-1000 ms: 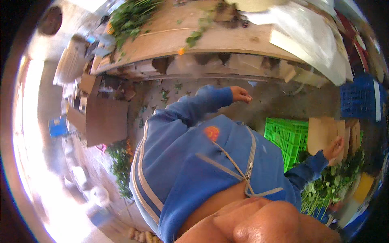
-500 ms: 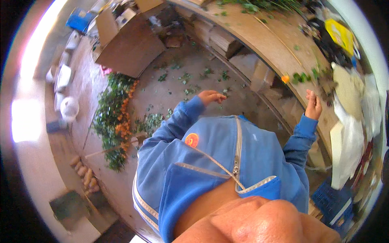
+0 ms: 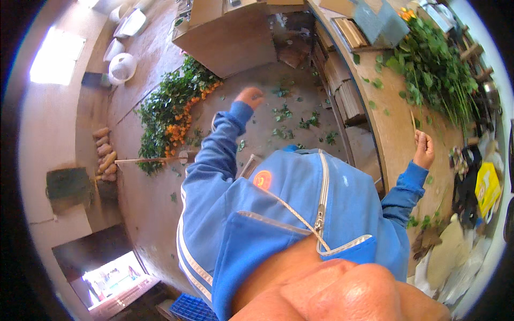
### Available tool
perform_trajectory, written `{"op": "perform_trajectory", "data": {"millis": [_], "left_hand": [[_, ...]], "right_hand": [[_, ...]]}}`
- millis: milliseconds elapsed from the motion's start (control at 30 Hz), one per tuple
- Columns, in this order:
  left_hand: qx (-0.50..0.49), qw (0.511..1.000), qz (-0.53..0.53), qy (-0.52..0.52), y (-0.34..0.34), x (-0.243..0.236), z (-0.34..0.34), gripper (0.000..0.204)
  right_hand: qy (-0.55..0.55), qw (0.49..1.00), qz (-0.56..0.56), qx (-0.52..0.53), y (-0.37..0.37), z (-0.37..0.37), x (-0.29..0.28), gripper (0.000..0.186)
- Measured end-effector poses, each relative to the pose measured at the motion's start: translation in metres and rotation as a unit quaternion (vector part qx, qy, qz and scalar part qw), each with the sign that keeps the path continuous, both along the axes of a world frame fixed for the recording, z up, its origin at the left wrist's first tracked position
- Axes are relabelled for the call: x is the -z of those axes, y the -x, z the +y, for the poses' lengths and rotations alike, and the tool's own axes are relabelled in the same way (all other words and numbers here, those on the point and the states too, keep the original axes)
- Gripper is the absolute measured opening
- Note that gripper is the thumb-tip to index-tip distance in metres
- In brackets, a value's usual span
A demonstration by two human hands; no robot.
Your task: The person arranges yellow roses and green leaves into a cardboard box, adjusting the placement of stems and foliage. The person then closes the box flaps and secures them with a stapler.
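My left hand point(image 3: 250, 97), blurred, is held out over the leaf-littered floor, near a pile of leafy stems with orange flowers point(image 3: 179, 125); its fingers look bent, but what they hold, if anything, cannot be made out. My right hand point(image 3: 423, 145) is at the wooden workbench point(image 3: 391, 96), fingers pressed together beside a thin pale stick point(image 3: 413, 117); whether it grips that stick is unclear. Green long-stemmed foliage point(image 3: 433, 69) lies farther along the bench.
A large cardboard box point(image 3: 230, 43) stands ahead, white buckets point(image 3: 122, 68) at the left wall, cardboard stacks point(image 3: 350, 101) under the bench. Lumpy tan items point(image 3: 105, 152) and a rod point(image 3: 134, 160) are on the left. A yellow bag point(image 3: 487, 187) and a blue crate point(image 3: 190, 307) also show.
The view has swung round, so the bench now runs along my right and the floor pile is ahead-left. My left hand has moved forward; my right hand has closer-set, curled fingers beside the bench.
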State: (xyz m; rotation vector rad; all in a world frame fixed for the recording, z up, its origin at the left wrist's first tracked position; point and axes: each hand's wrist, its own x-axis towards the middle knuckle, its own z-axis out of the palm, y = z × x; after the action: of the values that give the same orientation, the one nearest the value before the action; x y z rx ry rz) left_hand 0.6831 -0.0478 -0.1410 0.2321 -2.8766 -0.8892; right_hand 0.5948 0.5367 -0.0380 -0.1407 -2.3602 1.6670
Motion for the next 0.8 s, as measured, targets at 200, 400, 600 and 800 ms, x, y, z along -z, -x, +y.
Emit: {"op": "perform_trajectory", "data": {"millis": [200, 400, 600, 800], "left_hand": [[-0.104, 0.976, 0.044, 0.184, 0.069, -0.03, -0.125, 0.037], [-0.172, 0.937, 0.007, 0.304, 0.194, -0.024, -0.28, 0.053], [-0.147, 0.933, -0.075, 0.32, 0.317, 0.022, -0.42, 0.07], [-0.103, 0.935, -0.093, 0.327, 0.366, 0.061, -0.492, 0.073]], "right_hand": [[0.017, 0.997, 0.0, -0.071, 0.103, -0.051, -0.014, 0.025], [-0.036, 0.999, 0.01, -0.032, 0.165, -0.123, -0.009, 0.029], [-0.07, 0.996, -0.054, 0.022, 0.226, -0.249, -0.021, 0.031], [-0.121, 0.991, -0.048, -0.007, 0.292, -0.348, -0.058, 0.032]]}}
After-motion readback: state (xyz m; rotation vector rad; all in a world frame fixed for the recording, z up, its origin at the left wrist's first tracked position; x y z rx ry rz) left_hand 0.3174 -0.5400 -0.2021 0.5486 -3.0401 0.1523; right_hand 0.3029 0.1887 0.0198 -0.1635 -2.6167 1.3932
